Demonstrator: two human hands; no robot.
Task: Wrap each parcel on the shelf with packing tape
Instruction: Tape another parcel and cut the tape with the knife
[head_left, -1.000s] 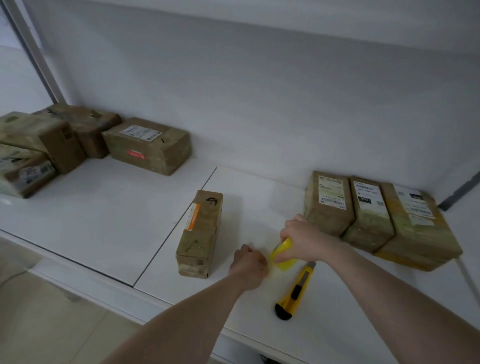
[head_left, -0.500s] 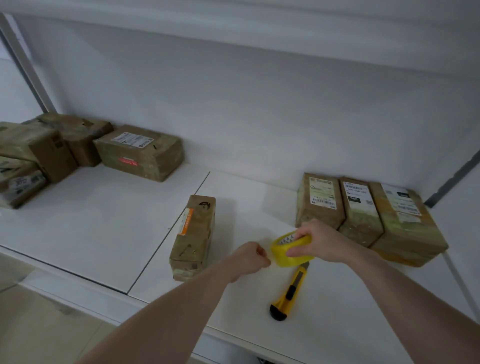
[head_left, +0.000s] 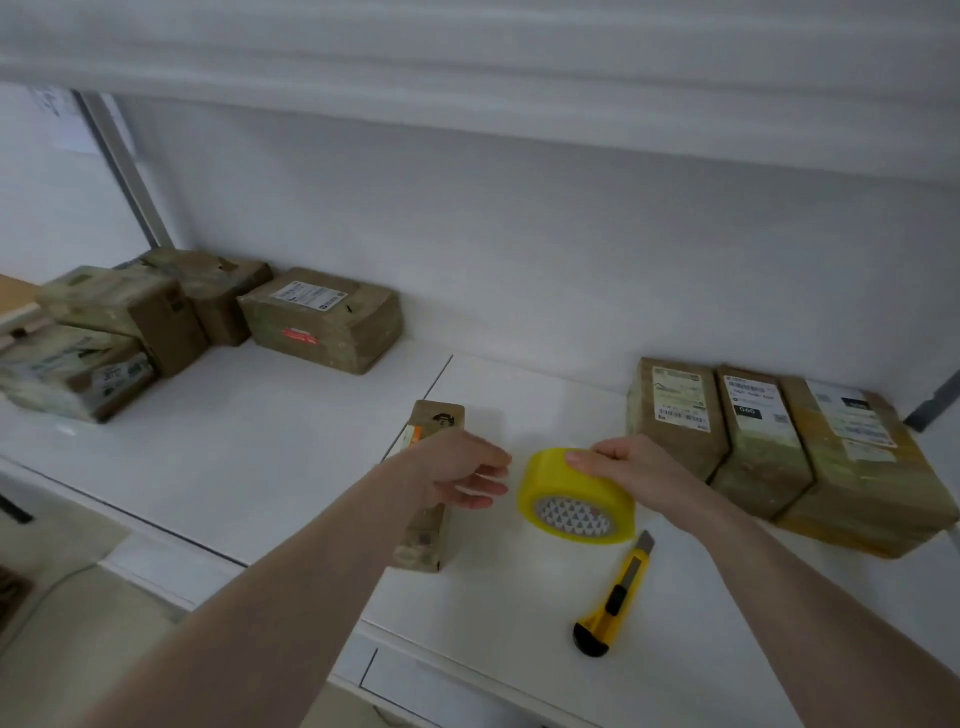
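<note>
Centrally: right hand (head_left: 631, 462), fingers curled over the top edge of a yellow tape roll (head_left: 574, 499), which it holds tilted just above the white shelf (head_left: 270, 457), patterned core facing the camera. Left hand (head_left: 462, 470), fingers loosely extended toward the roll, holding nothing; whether its fingertips touch a tape end is unclear, since that area is blurred. Beneath and behind the left hand: one narrow brown parcel (head_left: 428, 525), lying lengthwise, its middle hidden by the wrist. Just below the roll: a yellow utility knife (head_left: 615, 597) flat on the shelf, black cap nearest the front edge. Right rear: three labelled parcels (head_left: 769, 447) side by side against the back wall. Left rear: a cluster of brown parcels (head_left: 322, 322), some stacked, well apart from the hands.
</note>
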